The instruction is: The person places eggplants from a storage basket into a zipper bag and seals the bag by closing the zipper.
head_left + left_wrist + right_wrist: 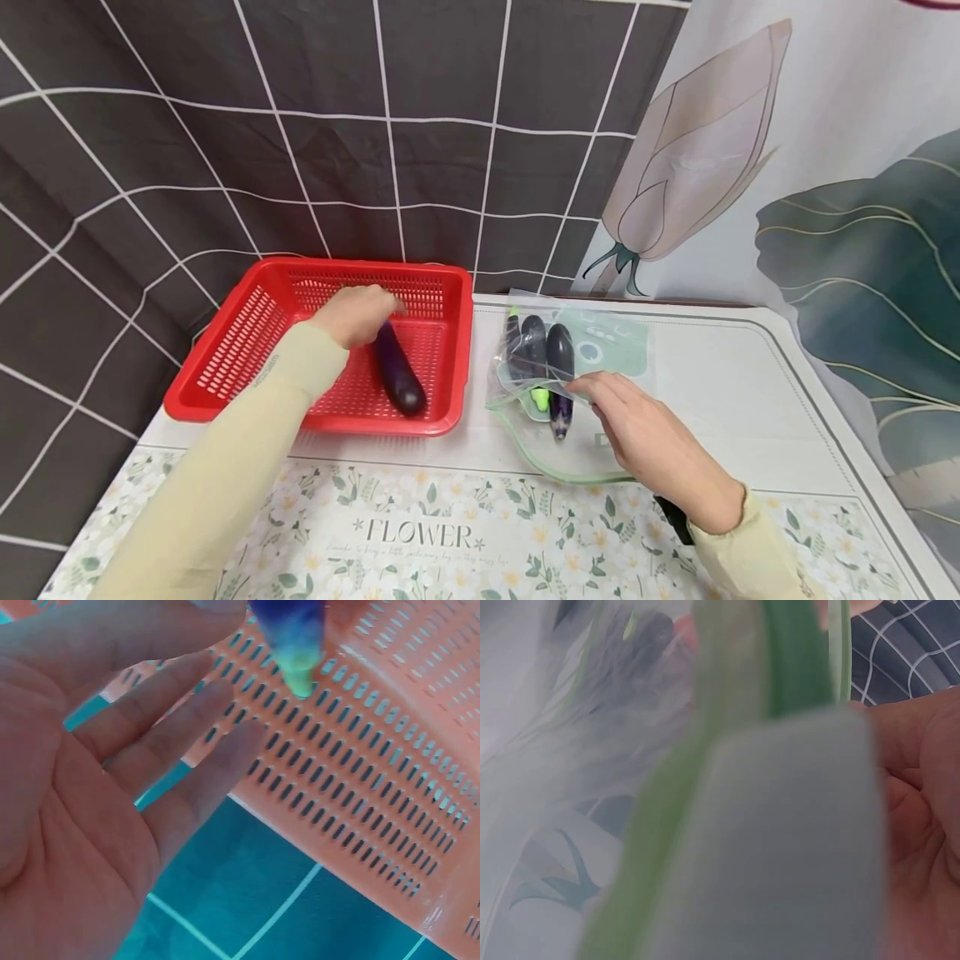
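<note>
Seems to be getting the eggplant (399, 372) with the left hand (358, 313) (can't tell if gripped), pinching the bag (618, 346) with the right hand (651, 435), and next needs lifting.

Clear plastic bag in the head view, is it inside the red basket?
No, the clear plastic bag lies on the table, to the right of the red basket in the head view.
</note>
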Demonstrator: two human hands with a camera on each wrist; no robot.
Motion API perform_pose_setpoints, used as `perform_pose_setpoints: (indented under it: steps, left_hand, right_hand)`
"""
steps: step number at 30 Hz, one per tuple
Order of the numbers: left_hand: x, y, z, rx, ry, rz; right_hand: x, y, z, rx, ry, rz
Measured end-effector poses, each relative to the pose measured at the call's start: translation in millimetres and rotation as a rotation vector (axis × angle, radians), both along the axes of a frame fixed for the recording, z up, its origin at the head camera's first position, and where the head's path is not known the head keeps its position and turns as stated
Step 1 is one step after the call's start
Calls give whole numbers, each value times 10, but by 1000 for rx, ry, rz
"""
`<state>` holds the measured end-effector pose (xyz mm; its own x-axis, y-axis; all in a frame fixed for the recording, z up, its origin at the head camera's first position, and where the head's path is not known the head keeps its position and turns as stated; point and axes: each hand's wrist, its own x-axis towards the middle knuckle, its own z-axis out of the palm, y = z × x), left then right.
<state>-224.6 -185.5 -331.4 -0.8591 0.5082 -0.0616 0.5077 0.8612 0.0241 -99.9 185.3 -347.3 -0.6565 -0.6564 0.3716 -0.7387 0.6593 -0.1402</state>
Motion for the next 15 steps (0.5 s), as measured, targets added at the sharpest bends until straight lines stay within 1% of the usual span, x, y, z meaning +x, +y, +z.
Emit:
perform_pose_setpoints:
  steps: [6,11,15]
  left_hand:
    - [-51,-46,-77,-17,-38,-1]
    - [-101,-76,-149,-31,-76,23]
    - [-127,-80,-181,-41,-97,41]
  right_hand:
    - [1,5,-10,-2,-5,1]
    - [2,9,-14,-5,-5,1]
    - [1,13,-20,-8,-2,5]
